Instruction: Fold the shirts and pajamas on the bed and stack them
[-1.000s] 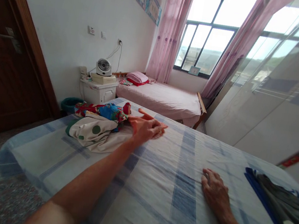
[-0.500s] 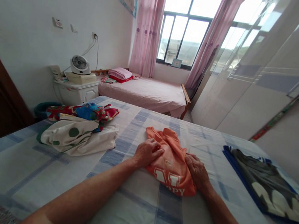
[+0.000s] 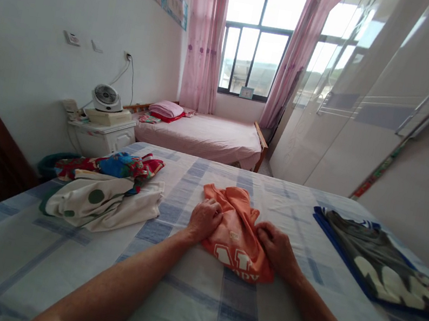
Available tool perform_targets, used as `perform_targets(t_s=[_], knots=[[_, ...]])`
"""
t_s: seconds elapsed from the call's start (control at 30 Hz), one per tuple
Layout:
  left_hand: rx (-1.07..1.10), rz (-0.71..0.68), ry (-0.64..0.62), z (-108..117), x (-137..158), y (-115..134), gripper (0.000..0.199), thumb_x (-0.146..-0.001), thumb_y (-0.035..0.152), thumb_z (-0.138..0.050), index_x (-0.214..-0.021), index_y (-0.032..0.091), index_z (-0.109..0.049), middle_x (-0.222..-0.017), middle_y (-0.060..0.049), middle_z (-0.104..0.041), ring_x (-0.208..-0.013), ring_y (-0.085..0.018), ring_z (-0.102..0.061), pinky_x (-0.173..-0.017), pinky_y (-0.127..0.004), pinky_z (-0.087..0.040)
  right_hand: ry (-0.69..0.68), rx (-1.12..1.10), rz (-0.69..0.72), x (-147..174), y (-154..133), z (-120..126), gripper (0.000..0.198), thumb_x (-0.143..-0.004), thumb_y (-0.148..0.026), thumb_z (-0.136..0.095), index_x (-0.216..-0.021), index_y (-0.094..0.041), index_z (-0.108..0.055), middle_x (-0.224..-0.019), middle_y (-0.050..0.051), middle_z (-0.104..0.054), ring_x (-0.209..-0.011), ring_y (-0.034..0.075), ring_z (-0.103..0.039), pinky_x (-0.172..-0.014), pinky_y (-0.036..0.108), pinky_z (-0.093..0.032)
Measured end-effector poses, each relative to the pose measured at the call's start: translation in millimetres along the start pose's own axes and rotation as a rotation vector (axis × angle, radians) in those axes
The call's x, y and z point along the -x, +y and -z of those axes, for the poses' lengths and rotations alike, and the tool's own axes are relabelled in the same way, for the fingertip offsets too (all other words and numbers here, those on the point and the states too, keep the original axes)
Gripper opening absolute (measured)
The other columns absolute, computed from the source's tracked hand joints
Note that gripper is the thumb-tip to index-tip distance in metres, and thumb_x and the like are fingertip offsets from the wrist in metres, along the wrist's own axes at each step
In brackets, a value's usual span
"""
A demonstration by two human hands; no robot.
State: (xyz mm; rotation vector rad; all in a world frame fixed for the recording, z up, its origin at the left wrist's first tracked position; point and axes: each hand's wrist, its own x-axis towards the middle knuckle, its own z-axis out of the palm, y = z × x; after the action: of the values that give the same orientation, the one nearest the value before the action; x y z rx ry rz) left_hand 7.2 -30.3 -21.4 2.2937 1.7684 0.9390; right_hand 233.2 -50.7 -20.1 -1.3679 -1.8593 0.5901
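Observation:
An orange T-shirt with white lettering lies bunched, partly folded, on the blue-and-white checked bed sheet. At its left edge, my left hand is closed on the cloth with the fingers curled. My right hand grips the shirt's right edge between thumb and fingers. Part of the lettering is lost in the creases, and the fingertips of both hands are partly hidden.
To the left lie a cream garment with green dots and a red-and-blue patterned cloth. Dark folded clothes rest at the right. Beyond are a pink bed, a nightstand with a fan, and a wardrobe.
My right hand's fingers, earlier laid along the shirt's edge, are now bent and pinching it. The orange shirt is slightly narrower around its right side. The view has shifted a little.

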Motion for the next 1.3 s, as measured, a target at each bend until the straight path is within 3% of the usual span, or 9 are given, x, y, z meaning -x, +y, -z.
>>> perform_targets(t_s=[0.17,0.27,0.37,0.6,0.83,0.97,1.1,1.23,1.3], knots=[[0.047,-0.15,0.037,-3.1,7.7,19.7,0.016,-0.089,0.025,-0.048,-0.095,0.02,-0.062,-0.104,-0.004,-0.063,-0.102,-0.018,-0.055,-0.093,-0.029,-0.041,-0.039,-0.301,-0.019,2.3,-7.5,-7.1,0.018,-0.081,-0.034,-0.049,-0.086,-0.021,-0.059,-0.091,0.003,-0.068,-0.083,0.017,-0.062,-0.075,0.029,-0.047],[-0.036,-0.063,-0.042,-7.8,8.4,24.3,0.01,-0.085,0.024,-0.051,-0.085,0.018,-0.06,-0.094,-0.005,-0.062,-0.091,-0.019,-0.058,-0.083,-0.03,-0.044,0.0,-0.205,-0.058,3.8,-7.9,-10.0,0.018,-0.079,-0.031,-0.051,-0.091,-0.02,-0.059,-0.088,0.002,-0.067,-0.078,0.016,-0.062,-0.071,0.028,-0.047],[-0.046,-0.007,-0.082,-9.5,5.0,19.7,0.01,-0.084,0.018,-0.048,-0.078,0.018,-0.057,-0.086,-0.004,-0.061,-0.079,-0.017,-0.059,-0.073,-0.028,-0.045,0.008,-0.051,-0.052,4.7,-7.3,-8.0,0.015,-0.079,-0.029,-0.047,-0.079,-0.02,-0.059,-0.076,0.001,-0.065,-0.071,0.016,-0.06,-0.067,0.028,-0.044],[-0.015,-0.074,-0.102,-4.7,3.0,12.7,0.01,-0.085,0.027,-0.05,-0.086,0.02,-0.056,-0.097,-0.005,-0.059,-0.085,-0.018,-0.058,-0.074,-0.028,-0.043,0.118,0.056,-0.073,3.5,-9.5,2.1,0.017,-0.08,-0.028,-0.04,-0.075,-0.021,-0.055,-0.069,-0.001,-0.061,-0.066,0.014,-0.057,-0.063,0.026,-0.041],[0.022,-0.05,-0.112,-6.1,-3.6,9.9,0.012,-0.081,0.019,-0.05,-0.069,0.02,-0.05,-0.08,-0.002,-0.059,-0.072,-0.016,-0.056,-0.065,-0.026,-0.039,0.186,0.151,-0.138,-0.7,4.9,4.5,0.013,-0.078,-0.027,-0.045,-0.076,-0.02,-0.055,-0.069,0.001,-0.059,-0.064,0.015,-0.055,-0.062,0.028,-0.04],[0.062,-0.025,-0.06,-8.4,-2.0,9.4,0.009,-0.08,0.018,-0.049,-0.071,0.02,-0.049,-0.081,-0.002,-0.058,-0.07,-0.015,-0.054,-0.063,-0.026,-0.037,0.109,0.213,-0.021,3.1,2.7,-1.1,0.02,-0.08,-0.026,-0.049,-0.094,-0.019,-0.061,-0.094,0.005,-0.06,-0.078,0.016,-0.059,-0.072,0.028,-0.044],[0.098,-0.004,-0.018,-9.2,-0.6,9.6,0.008,-0.079,0.018,-0.05,-0.071,0.021,-0.048,-0.077,0.0,-0.056,-0.066,-0.015,-0.053,-0.06,-0.025,-0.035,-0.034,0.271,0.075,8.0,-4.3,-4.4,0.023,-0.083,-0.021,-0.048,-0.1,-0.022,-0.064,-0.108,0.007,-0.061,-0.098,0.018,-0.059,-0.083,0.028,-0.044],[0.136,-0.005,0.019,-7.9,-1.3,12.2,0.011,-0.082,0.022,-0.049,-0.072,0.021,-0.047,-0.075,0.0,-0.056,-0.066,-0.015,-0.052,-0.06,-0.026,-0.036,0.046,0.31,0.122,11.0,-10.0,-4.0,0.032,-0.086,-0.019,-0.045,-0.115,-0.021,-0.059,-0.109,0.008,-0.06,-0.096,0.018,-0.058,-0.082,0.029,-0.046],[0.171,-0.037,0.032,-7.6,-0.5,15.1,0.012,-0.083,0.021,-0.048,-0.071,0.021,-0.046,-0.075,0.0,-0.055,-0.068,-0.015,-0.052,-0.063,-0.026,-0.039,0.045,0.338,0.214,11.2,-13.0,-4.4,0.027,-0.087,-0.019,-0.044,-0.107,-0.021,-0.062,-0.107,0.008,-0.061,-0.097,0.019,-0.057,-0.085,0.031,-0.045]])
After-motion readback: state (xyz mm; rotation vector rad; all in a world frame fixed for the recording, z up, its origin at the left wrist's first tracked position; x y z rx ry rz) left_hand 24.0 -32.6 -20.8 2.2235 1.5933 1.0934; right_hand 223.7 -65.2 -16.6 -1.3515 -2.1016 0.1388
